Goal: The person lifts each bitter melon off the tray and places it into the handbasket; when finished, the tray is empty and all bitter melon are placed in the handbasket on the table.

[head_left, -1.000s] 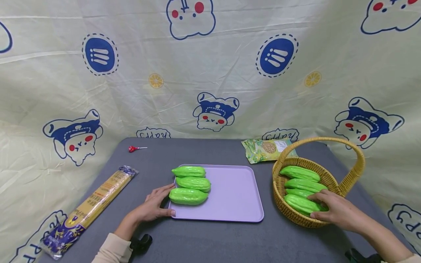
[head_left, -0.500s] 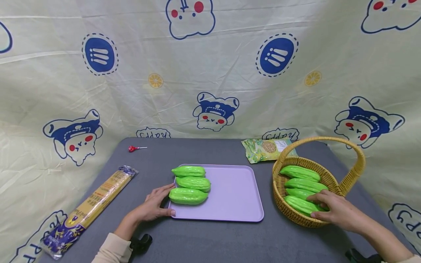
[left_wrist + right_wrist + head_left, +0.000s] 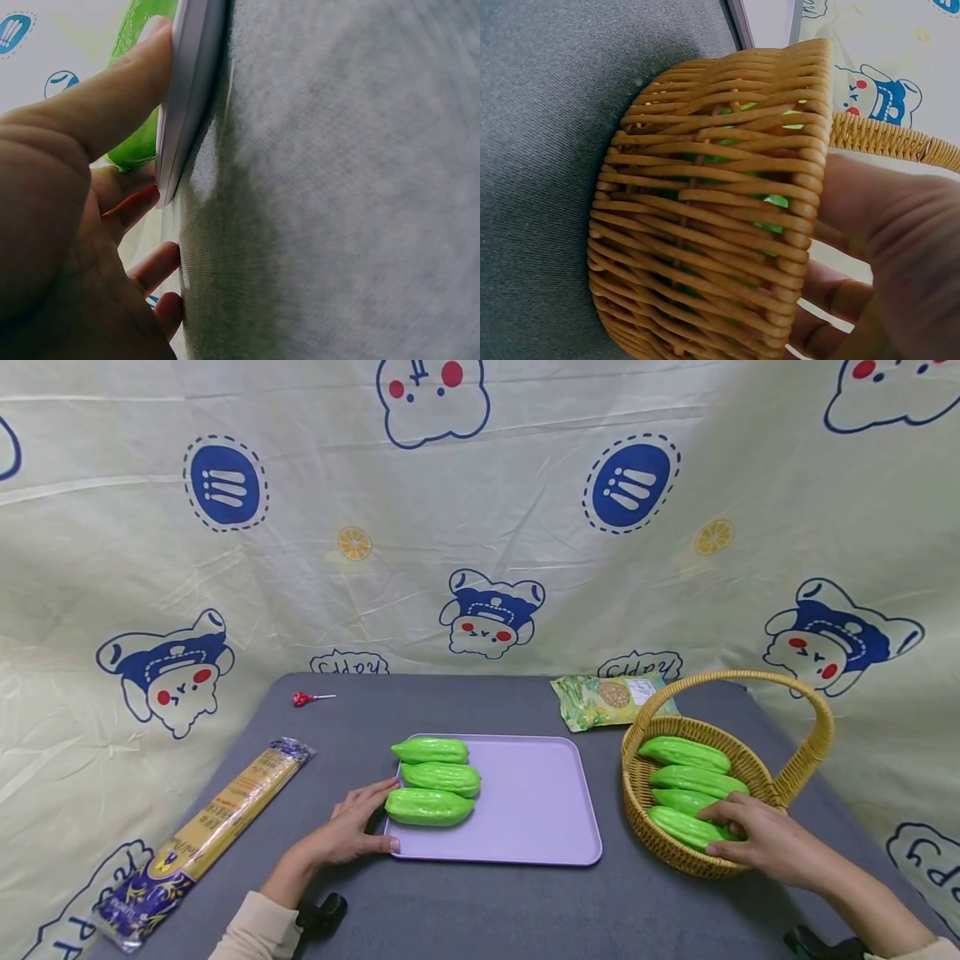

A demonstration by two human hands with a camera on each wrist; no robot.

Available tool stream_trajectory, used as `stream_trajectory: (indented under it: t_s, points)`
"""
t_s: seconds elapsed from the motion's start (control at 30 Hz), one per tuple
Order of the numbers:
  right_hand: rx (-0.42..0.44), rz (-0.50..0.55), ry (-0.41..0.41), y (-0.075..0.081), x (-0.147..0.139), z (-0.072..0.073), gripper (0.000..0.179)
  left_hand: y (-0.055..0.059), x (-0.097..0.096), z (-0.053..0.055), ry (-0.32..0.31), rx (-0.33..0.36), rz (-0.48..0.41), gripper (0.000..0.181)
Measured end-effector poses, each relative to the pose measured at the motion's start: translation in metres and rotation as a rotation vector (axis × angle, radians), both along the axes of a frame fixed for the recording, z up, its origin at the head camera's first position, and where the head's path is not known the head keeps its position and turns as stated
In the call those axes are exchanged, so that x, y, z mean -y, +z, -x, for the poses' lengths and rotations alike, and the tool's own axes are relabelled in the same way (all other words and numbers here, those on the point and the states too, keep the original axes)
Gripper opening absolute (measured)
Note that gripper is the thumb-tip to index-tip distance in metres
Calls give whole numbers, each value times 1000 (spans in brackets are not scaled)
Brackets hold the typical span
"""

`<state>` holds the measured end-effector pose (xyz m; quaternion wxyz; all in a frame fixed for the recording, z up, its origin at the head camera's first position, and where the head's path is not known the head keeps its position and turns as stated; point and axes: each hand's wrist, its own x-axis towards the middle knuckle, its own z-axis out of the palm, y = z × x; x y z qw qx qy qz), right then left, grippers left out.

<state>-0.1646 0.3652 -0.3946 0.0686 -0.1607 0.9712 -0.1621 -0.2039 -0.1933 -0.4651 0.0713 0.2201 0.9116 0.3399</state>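
My left hand [image 3: 347, 829] rests at the left edge of a lilac tray [image 3: 536, 802]. In the left wrist view its thumb [image 3: 124, 94] lies against the tray's rim, the other fingers loosely spread beside it. Three green bitter melons [image 3: 429, 807] lie in a row at the tray's left end. At the right, a wicker basket [image 3: 701, 866] with a tall handle holds several more bitter melons. My right hand [image 3: 776, 845] reaches over its rim and grips the nearest bitter melon [image 3: 682, 827], covering its right end. In the right wrist view the basket wall mostly hides that melon.
A long yellow and blue noodle packet [image 3: 202, 843] lies slanted at the left. Behind it is a small red-handled tool [image 3: 311, 699]. A green and yellow bag [image 3: 600, 703] lies behind the basket. A printed curtain hangs beyond the grey table [image 3: 495, 910].
My right hand has shifted very slightly left on the nearest bitter melon in the basket. The left hand, tray and other things stay put.
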Motion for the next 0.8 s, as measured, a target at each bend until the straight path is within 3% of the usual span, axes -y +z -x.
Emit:
stream_trajectory:
  t_s: [0.4, 0.8]
  points:
    - [-8, -16, 35, -1, -1, 3, 41, 1, 0, 1, 8, 27, 4, 88]
    - [64, -34, 21, 1, -6, 7, 40, 1, 0, 0, 2, 5, -1, 86]
